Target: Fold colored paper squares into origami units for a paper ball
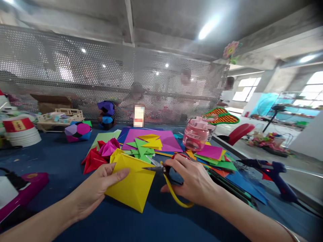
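Observation:
My left hand [101, 185] pinches a folded piece of yellow paper [133, 188] near its upper left, the thumb lying on its face. In my right hand [191, 178] is a pair of scissors [165, 169] with dark handles, its blades at the paper's right corner. A yellow strip [176, 198] curves down beside the scissors, partly behind my fingers. Just beyond the yellow paper lie red folded paper [94, 160] and magenta folded paper [110, 147]. Green paper pieces [141, 149] and yellow paper pieces [152, 141] rest on a purple sheet [170, 139].
A pink bottle [194, 136] stands behind my right hand, near stacked coloured paper [210, 153]. A blue glue gun [274, 176] is at the right edge. Paper bowls [22, 136], a paper ball [78, 131] and a magenta power strip [32, 188] are on the left.

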Demonstrator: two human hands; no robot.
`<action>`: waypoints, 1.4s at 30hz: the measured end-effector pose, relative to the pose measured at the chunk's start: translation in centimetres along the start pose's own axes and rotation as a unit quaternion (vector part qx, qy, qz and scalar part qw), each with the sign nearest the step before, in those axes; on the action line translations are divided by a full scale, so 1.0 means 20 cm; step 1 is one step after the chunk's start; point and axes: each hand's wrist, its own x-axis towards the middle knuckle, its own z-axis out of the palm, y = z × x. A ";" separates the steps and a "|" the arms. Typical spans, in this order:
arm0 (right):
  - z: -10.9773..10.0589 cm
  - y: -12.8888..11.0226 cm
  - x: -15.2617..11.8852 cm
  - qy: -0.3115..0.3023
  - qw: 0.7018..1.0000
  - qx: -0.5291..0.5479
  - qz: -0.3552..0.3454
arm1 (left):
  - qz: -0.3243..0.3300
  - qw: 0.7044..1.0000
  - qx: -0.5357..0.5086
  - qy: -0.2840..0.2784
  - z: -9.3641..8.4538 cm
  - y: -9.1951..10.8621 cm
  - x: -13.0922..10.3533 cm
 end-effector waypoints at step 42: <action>0.01 0.02 -0.03 0.072 0.990 -0.020 -0.122 | -0.016 0.999 0.032 -0.003 -0.02 0.01 0.01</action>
